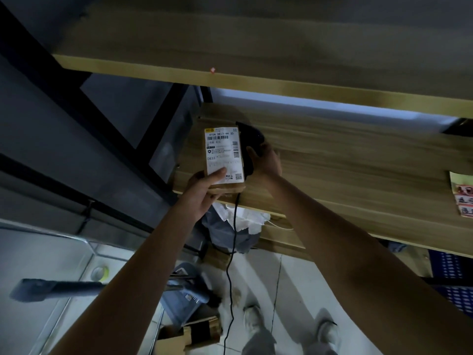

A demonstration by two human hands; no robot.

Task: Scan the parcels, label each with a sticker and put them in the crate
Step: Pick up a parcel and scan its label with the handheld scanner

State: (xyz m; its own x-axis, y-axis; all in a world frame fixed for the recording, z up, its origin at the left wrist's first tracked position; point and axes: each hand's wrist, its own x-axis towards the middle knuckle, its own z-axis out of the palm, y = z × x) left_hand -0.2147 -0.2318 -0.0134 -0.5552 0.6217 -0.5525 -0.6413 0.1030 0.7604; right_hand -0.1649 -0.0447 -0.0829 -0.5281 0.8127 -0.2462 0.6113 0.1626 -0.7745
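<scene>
Wooden shelves [358, 155] stood behind; the left hand [202, 187] gripped a parcel [224, 157], the right hand [266, 160] held the scanner [249, 147]. Sticker and crate steps remained.

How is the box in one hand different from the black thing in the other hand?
The small brown cardboard parcel is flat, boxy and bears a white printed shipping label; the black handheld scanner is dark, curved and plain. The scanner trails a black cable; the parcel has none. The left hand holds the parcel, the right hand the scanner.

Both forearms are seen bare, no sleeves reaching them; pale grey trousers [258, 342] and whitish laced shoes [329, 334] are worn below
</scene>
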